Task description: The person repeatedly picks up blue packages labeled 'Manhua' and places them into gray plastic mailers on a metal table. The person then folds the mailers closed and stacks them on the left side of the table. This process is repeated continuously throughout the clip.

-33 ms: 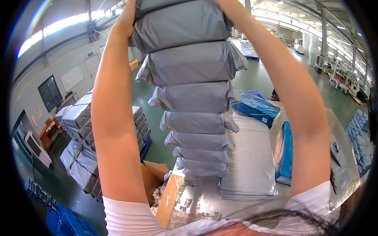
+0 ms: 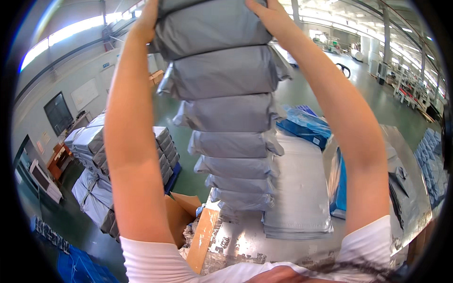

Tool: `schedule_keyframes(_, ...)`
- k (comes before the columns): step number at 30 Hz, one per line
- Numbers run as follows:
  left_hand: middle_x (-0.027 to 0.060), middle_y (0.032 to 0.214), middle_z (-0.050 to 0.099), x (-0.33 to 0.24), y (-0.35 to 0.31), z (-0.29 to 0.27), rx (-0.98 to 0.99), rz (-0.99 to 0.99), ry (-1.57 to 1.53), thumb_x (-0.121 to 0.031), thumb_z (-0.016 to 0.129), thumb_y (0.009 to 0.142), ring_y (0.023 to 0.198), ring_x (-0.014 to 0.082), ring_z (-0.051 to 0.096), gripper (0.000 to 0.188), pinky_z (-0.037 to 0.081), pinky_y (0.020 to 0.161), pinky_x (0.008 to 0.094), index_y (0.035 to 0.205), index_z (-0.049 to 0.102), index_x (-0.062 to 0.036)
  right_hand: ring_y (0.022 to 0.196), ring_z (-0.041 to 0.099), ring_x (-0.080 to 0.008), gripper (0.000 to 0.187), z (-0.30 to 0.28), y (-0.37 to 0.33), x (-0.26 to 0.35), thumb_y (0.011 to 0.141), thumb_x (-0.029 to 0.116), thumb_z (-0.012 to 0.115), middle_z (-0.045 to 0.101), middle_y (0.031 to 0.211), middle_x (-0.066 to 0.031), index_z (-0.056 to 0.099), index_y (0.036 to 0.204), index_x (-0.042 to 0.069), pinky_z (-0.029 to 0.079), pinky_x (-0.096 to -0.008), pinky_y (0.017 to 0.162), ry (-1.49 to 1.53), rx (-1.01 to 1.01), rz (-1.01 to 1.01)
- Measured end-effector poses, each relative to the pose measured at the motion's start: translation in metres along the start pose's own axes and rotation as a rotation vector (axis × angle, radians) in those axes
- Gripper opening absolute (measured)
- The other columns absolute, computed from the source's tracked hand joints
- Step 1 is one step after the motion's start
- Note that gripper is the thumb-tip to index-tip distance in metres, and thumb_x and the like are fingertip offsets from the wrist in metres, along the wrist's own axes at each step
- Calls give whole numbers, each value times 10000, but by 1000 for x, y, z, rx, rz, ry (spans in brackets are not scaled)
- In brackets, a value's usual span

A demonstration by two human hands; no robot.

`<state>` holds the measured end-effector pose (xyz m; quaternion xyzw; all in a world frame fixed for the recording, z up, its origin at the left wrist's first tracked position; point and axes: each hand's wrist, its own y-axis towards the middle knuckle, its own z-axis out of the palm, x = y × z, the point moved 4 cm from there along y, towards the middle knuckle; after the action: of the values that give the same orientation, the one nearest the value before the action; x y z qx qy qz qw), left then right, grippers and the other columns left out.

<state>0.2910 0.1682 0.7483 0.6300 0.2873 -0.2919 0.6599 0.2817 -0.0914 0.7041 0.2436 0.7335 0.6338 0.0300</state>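
A tall stack of grey plastic-wrapped packages [image 2: 222,73] rises in front of me from the metal table, its top beyond the upper edge of the picture. Both my arms are raised along its sides. My left hand [image 2: 147,21] presses against the left end of an upper package [image 2: 212,30], its fingers mostly hidden behind the plastic. At the other end, my right hand [image 2: 272,16] grips the same part of the stack, with a thumb lying over the wrapping. Beside the stack's foot, a pile of flat grey plastic bags [image 2: 298,188] lies on the table.
Blue plastic packs [image 2: 304,126] lie behind the flat bags. An open cardboard box [image 2: 203,240] with crumpled material stands by the table's left side. More grey bundles [image 2: 89,141] are piled on the floor at left. Black strips [image 2: 398,198] hang over the table's right part.
My arms and the upper packages appear slightly further left. More of my right hand shows, its thumb now visible over the package.
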Motion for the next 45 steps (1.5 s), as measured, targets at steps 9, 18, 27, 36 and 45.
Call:
schedule_keyframes(9, 179, 1016, 545, 193, -131, 25, 163, 705, 841, -125, 607, 701, 933, 299, 548, 403, 460, 788, 394, 1052, 466, 15, 980, 510, -305, 207, -32, -398, 25, 739, 137, 552, 536, 1054, -154, 575, 928, 56, 410, -411, 847, -174, 236, -179)
schedule_keyframes(18, 134, 802, 615, 344, -648, 229, 1393, -392, 106, -65, 602, 757, 746, 258, 592, 118, 464, 677, 322, 858, 620, -7, 682, 557, -318, 278, -551, -722, 196, 773, 328, 585, 593, 777, -149, 548, 726, 57, 420, -392, 599, -1640, -421, 1455)
schedule_keyframes(27, 134, 898, 615, 271, -710, 488, 1732, -193, -211, -70, 585, 776, 794, 252, 596, 152, 470, 709, 322, 917, 609, -22, 753, 607, -319, 345, -653, -817, 178, 623, 129, 606, 626, 785, -146, 604, 967, 133, 472, -402, 620, -1050, 1230, 2037)
schedule_keyframes(36, 43, 855, 621, 380, -656, 459, 1374, -665, 68, -73, 536, 831, 793, 98, 549, 128, 430, 720, 221, 891, 619, 3, 628, 574, -323, 293, -579, -691, 99, 756, 328, 572, 574, 608, -145, 619, 620, 73, 428, -420, 533, -900, 1032, 1355)
schedule_keyframes(45, 95, 1166, 467, 477, -525, 522, 402, -1038, -452, -457, 458, 857, 1080, 208, 442, 541, 342, 915, 371, 1233, 397, -74, 1004, 537, -221, 537, -593, -436, -91, 800, 407, 564, 576, 1087, -146, 491, 1185, 39, 406, -317, 872, -535, -225, 748)
